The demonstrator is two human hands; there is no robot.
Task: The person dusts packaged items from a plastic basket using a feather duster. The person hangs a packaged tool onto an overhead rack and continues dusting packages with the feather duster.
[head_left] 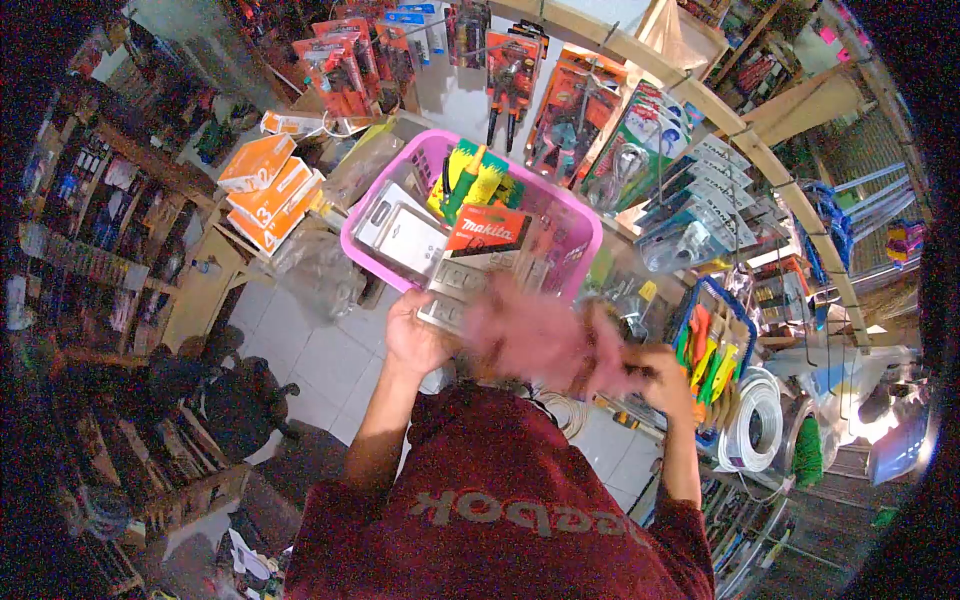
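My left hand (418, 335) is closed on the near end of a pale multi-socket power outlet (458, 285), held over the near edge of a pink plastic basket (590, 240). A reddish-pink cloth (540, 340), smeared by motion, hangs from my right hand (665, 382) and covers the outlet's right side. The fingers of the right hand are closed on the cloth. Inside the basket lie a black-and-red Makita package (490, 232), white packaged items (410, 235), and a green-handled tool (462, 190) on yellow-and-green packaging.
Orange boxes (270, 205) stand left of the basket. Carded tools (515, 75) hang behind it, below a wooden rail (690, 85). To the right are a blue-rimmed basket (745, 325) of bright-handled brushes and a white cable coil (752, 420). Shelves (110, 200) line the left.
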